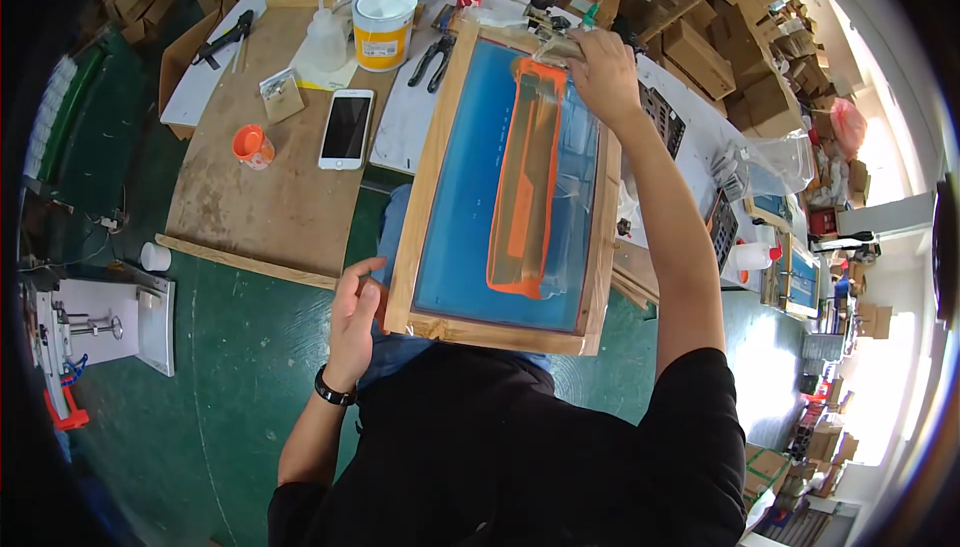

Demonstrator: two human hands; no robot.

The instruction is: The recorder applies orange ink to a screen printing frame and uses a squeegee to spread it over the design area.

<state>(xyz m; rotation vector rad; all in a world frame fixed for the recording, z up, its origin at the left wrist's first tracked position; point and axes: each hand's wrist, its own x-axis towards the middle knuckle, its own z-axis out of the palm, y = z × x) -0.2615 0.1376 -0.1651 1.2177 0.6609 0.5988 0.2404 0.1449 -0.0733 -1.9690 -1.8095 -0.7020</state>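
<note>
A wooden screen frame with blue mesh stands tilted before me, bearing a long orange-outlined shape under clear film or tape. My right hand grips its top right. My left hand is beside the lower left corner, fingers loosely bent and apart, next to a partly hidden orange patch; whether it touches the frame is unclear. An orange cup and a white phone lie to the left on a brown board.
A white tub, pliers, a squeeze bottle and black plates crowd the white worktable. A clamp fixture stands at left on the green floor. Cardboard boxes are stacked behind.
</note>
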